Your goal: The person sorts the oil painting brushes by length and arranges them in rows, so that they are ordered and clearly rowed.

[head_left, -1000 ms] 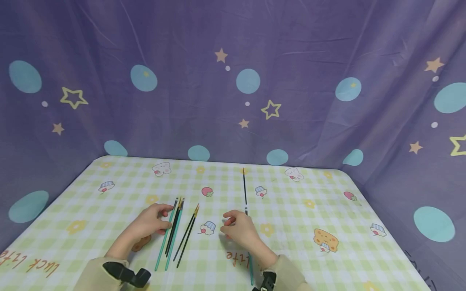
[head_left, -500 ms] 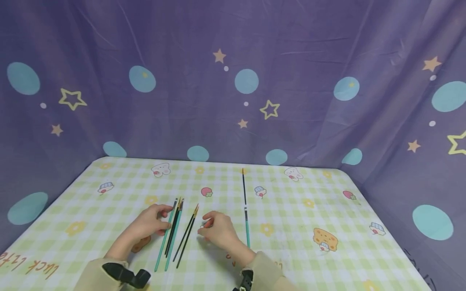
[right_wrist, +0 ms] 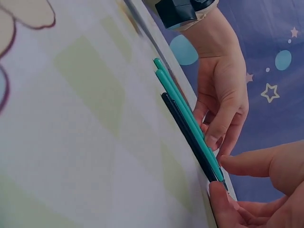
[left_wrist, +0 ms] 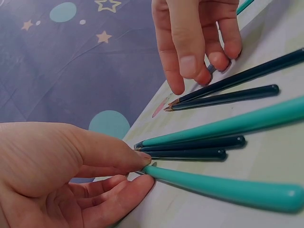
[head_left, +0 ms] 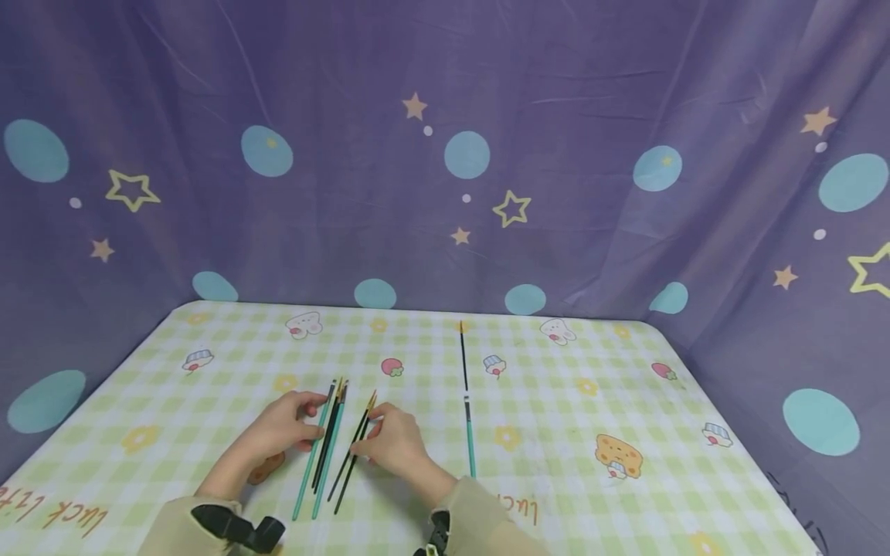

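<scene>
My left hand (head_left: 281, 425) pinches the leftmost teal paintbrush (head_left: 304, 483) near its ferrule, thumb and fingertips meeting there in the left wrist view. Close beside it lie slim black paintbrushes (left_wrist: 204, 155) and a second teal paintbrush (left_wrist: 228, 121), all roughly parallel. To their right, a pair of thin black paintbrushes (head_left: 345, 488) with golden bristles lies slightly splayed. My right hand (head_left: 398, 444) reaches over this pair from the right, thumb and index finger apart around the upper handles. In the right wrist view its fingertips are right at a black handle (right_wrist: 187, 133).
Farther right, a black paintbrush (head_left: 463, 359) and a teal paintbrush (head_left: 470, 444) lie end to end in a line. A checked cloth (head_left: 570, 401) with printed cartoons covers the table. Behind it hangs a purple curtain (head_left: 348, 208) with stars and dots.
My right hand has moved left from the teal paintbrush on the right to the pair of black paintbrushes. The left hand has kept its place at the bundle.
</scene>
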A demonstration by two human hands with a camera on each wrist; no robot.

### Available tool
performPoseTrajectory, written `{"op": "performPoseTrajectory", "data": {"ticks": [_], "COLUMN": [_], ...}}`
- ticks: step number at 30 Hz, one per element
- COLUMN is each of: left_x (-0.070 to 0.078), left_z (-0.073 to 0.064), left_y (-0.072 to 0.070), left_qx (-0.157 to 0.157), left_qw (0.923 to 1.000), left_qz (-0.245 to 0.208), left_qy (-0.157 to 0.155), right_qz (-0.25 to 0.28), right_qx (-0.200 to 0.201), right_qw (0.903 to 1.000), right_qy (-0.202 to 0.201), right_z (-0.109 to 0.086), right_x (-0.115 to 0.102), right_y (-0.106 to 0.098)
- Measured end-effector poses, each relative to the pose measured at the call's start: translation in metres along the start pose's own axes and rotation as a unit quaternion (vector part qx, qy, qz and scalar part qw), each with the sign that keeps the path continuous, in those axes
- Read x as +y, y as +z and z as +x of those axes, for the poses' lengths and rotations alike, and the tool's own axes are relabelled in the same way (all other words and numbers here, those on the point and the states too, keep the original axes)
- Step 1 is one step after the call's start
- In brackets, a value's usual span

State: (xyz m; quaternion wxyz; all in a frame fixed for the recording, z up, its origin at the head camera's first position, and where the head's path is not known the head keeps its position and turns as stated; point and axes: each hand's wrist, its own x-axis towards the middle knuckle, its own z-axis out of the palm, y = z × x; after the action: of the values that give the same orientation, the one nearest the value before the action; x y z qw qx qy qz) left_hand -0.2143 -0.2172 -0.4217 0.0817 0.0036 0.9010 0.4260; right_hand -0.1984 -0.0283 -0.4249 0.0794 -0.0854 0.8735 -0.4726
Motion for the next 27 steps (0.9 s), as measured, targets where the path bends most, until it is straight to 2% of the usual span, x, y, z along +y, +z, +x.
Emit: {"op": "performPoseTrajectory", "data": {"ticks": [10,19,27], "left_x": [-0.0025,-0.0037,-0.0037], "left_z": [0.001,0.0021,0.0017], "left_y": [0.0004,0.0004,0.0003], "left_qx": [-0.001,0.0,-0.003], "left_qw": [1.0,1.0,1.0], "left_qz": [0.004,0.002,-0.002], "left_qy": [-0.003,0.0,0.001], "right_qz": [-0.045,-0.081,-0.14], "right_qx": [0.022,0.019,0.008], "right_qw": [0.9984,0.9963,0.99], "right_qy": [0.026,0.021,0.007], "right_z": [0.0045,0.0042,0.0058], "right_x": [-0.0031,-0.0063,-0.0095], "right_y": [0.0087,0.0062,0.0032]}}
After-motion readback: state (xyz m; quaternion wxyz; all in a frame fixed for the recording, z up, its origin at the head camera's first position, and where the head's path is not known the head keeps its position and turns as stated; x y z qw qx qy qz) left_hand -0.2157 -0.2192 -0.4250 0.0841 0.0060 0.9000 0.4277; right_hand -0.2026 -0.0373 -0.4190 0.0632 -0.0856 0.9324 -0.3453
